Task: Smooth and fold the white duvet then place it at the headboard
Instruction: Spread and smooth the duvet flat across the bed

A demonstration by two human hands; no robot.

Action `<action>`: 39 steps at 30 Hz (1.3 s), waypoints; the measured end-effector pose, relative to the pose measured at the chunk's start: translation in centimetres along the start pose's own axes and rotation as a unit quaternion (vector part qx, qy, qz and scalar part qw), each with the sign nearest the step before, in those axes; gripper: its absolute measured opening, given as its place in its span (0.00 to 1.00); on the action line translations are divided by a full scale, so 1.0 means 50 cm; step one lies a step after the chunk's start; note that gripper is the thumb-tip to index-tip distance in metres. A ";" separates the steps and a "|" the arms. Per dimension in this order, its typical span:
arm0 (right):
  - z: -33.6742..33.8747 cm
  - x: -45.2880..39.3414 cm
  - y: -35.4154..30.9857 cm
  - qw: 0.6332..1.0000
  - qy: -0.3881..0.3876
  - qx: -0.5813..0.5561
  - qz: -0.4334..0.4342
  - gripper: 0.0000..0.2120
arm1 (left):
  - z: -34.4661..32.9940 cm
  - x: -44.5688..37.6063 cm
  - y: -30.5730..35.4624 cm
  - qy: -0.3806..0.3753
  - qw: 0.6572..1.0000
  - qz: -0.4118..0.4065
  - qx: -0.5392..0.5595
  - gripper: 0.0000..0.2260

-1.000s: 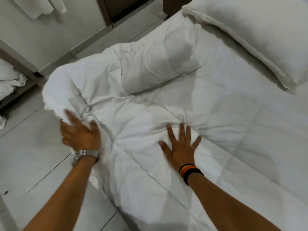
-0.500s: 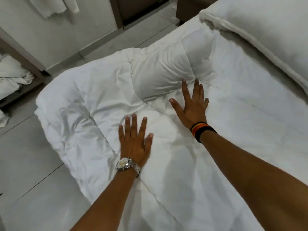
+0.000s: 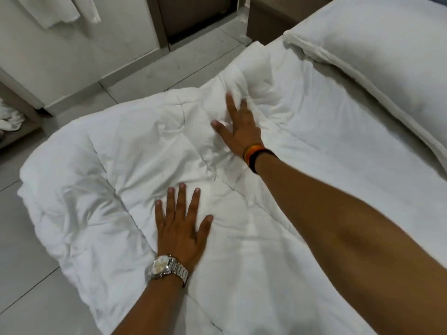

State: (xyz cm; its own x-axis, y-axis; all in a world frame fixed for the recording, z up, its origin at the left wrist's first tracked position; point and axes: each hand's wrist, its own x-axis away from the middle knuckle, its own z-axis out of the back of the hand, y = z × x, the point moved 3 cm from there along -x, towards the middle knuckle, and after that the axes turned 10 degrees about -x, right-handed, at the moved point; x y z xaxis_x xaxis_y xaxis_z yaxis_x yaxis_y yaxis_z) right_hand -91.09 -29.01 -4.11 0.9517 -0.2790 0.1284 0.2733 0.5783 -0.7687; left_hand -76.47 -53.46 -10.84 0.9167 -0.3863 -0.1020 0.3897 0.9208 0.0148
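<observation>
White duvet point(image 3: 135, 151) spread on bed, both hands flat on it.

Duvet: quilted, creased, covers near-left part of bed point(image 3: 338, 146); bunched left edge overhangs bed side above tiled floor point(image 3: 29, 274). Far corner puffed up near pillow point(image 3: 377, 52), w/ a gap between them. Left hand point(image 3: 180, 228): palm down, fingers spread wide, pressed on duvet near centre, holding nothing; metal watch point(image 3: 167, 267) on wrist. Right hand point(image 3: 238, 128): palm down, fingers spread, on duvet farther & right of left hand, just short of puffed corner; fingertips blurred; holding nothing; striped wristband point(image 3: 256, 155) on wrist. Pillow lies far right at head end of bed. Beyond floor, far left: white cabinet front point(image 3: 79, 52) w/ white cloth point(image 3: 63, 10) hanging over it; crumpled white fabric point(image 3: 11, 118) at left edge.
</observation>
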 end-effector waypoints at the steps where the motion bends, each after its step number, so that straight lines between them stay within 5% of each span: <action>1: -0.004 0.039 0.015 1.000 0.009 0.008 0.001 0.39 | 0.004 -0.009 -0.010 0.000 1.000 0.002 -0.004 0.31; 7: -0.103 0.299 0.061 0.996 0.037 0.074 -0.021 0.36 | 0.113 -0.086 -0.076 0.095 0.995 -0.002 0.021 0.28; 13: -0.186 0.280 -0.043 0.993 0.077 0.041 -0.083 0.37 | 0.191 -0.329 -0.223 0.085 0.996 -0.002 -0.013 0.28; 17: -0.223 0.190 -0.158 0.992 0.109 0.022 -0.054 0.37 | 0.172 -0.516 -0.276 -0.013 1.000 -0.006 -0.023 0.34; 24: -0.323 0.066 -0.184 0.970 0.183 0.017 -0.158 0.36 | 0.068 -0.652 -0.298 -0.239 0.964 -0.055 0.105 0.52; 28: -0.338 0.041 -0.237 0.957 0.241 -0.026 -0.161 0.35 | 0.166 -0.662 -0.392 -0.104 0.979 -0.074 0.157 0.38; 31: -0.358 0.010 -0.250 0.969 0.189 0.039 -0.153 0.34 | 0.202 -0.652 -0.541 -0.005 0.986 -0.006 0.169 0.36; 35: -0.431 -0.008 -0.195 0.956 0.051 0.172 -0.231 0.35 | 0.069 -0.598 -0.594 -0.142 0.986 -0.005 0.087 0.41; 39: -0.438 -0.015 -0.212 0.948 0.045 0.169 -0.266 0.36 | 0.017 -0.598 -0.588 -0.131 0.981 -0.035 0.137 0.41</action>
State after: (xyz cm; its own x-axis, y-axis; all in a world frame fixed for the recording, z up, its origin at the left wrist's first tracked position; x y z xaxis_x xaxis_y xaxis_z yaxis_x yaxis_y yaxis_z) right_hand -97.77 -51.71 -9.77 0.6555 -0.6551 0.3757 0.7544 0.5460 -0.3643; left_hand -115.26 -69.05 -7.37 0.8644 -0.4809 0.1469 0.4280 0.8570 0.2868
